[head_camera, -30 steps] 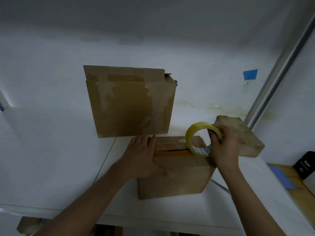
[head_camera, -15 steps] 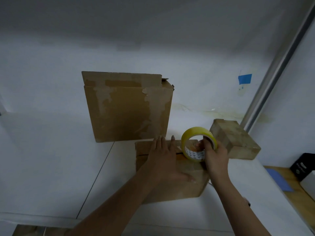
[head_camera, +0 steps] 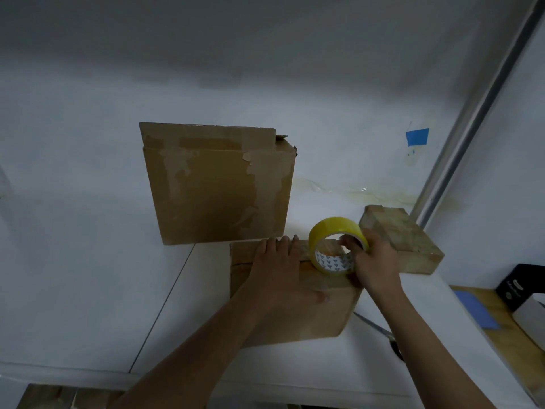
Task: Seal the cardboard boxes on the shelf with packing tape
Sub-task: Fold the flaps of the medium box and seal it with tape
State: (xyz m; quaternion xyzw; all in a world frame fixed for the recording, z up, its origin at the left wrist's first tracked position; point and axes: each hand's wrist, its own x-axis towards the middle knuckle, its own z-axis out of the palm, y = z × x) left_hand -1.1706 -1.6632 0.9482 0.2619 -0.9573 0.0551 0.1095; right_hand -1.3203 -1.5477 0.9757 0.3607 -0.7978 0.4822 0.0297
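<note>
A small cardboard box (head_camera: 321, 314) lies on the white shelf (head_camera: 88, 290) in front of me. My left hand (head_camera: 280, 273) presses flat on its top, fingers together over the flap seam. My right hand (head_camera: 374, 261) grips a roll of yellow packing tape (head_camera: 333, 237), fingers through its core, the roll standing on the box's top right edge. A tall worn cardboard box (head_camera: 218, 184) stands upright behind. A smaller brown box (head_camera: 404, 240) lies at the right, partly hidden by my right hand.
A grey metal upright (head_camera: 472, 119) rises at the shelf's right end. A blue tape patch (head_camera: 417, 136) sticks to the back wall. A wooden surface (head_camera: 501, 326) with a blue sheet and a black-and-white object sits lower right. A dark thin object (head_camera: 383, 335) lies on the shelf by my right forearm.
My left hand slid right along the box top, from its left end toward the roll. My right hand brought the tape roll down and left onto the box's right part.
</note>
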